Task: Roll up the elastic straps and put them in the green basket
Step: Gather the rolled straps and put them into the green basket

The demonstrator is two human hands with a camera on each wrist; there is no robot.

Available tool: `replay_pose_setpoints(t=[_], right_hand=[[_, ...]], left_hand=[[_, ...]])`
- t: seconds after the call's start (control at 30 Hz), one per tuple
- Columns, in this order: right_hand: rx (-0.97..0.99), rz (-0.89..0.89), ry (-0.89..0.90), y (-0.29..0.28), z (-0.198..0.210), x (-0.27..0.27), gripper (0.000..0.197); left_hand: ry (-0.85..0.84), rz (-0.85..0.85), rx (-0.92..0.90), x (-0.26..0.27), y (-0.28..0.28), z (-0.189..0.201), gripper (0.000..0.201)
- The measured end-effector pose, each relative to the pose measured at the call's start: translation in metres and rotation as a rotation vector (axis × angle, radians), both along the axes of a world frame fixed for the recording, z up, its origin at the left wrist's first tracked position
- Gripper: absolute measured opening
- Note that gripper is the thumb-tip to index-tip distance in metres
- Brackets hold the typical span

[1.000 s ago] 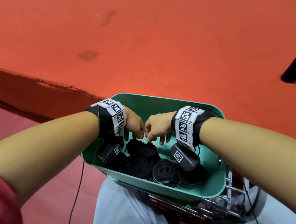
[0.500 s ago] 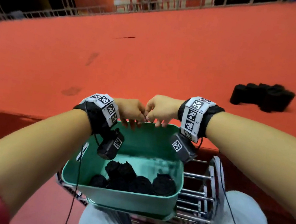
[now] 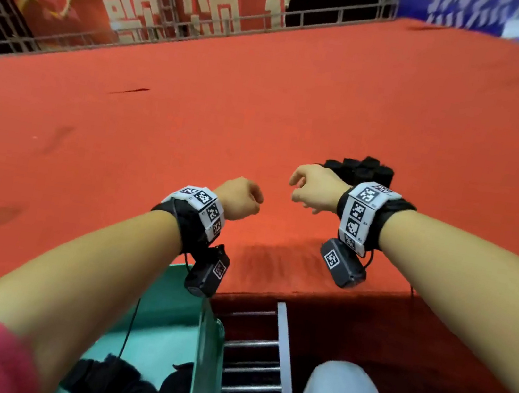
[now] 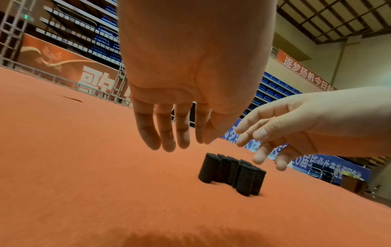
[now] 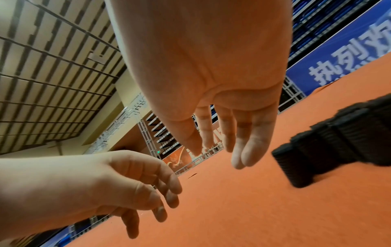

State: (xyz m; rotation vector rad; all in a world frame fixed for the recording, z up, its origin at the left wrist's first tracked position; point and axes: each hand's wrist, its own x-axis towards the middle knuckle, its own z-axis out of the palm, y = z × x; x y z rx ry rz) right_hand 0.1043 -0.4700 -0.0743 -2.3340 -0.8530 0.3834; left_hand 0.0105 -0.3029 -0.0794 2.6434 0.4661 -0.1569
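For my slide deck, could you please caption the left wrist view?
Both empty hands, left and right, reach over red carpet toward a cluster of rolled black straps.

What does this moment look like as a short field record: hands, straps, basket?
left hand: empty, fingers relaxed, above the red surface
right hand: empty, fingers relaxed, nearest the strap cluster
rolled straps on surface: black cluster, standing on end, untouched
green basket: low, near the person's lap, dark rolls inside
red surface: carpet-like
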Motion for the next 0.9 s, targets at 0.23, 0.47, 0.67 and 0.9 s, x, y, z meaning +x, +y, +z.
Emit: replay_pose_setpoints(t=[0.23,0.47,0.67,0.9], right_hand=[[-0.068,-0.082,-0.087,-0.011,-0.034,0.087,0.053],[-0.103,-0.102,-0.12,0.009,-0.072,0.16,0.078],[-0.099,-0.113,-0.088,0.019,-0.091,0.189,0.078],[-0.107,-0.153,-0.216,0.017,-0.106,0.187,0.068]], left_hand=[[-0.047,0.029,-0.041,0.086,-0.01,-0.038,0.041],[-0.205,0.112,-0.105,0.151,-0.014,-0.07,0.059],[-0.192,0.089,-0.147,0.185,-0.018,-0.09,0.082],[-0.214,0.028,-0.172,0.2,-0.021,-0.094,0.086]])
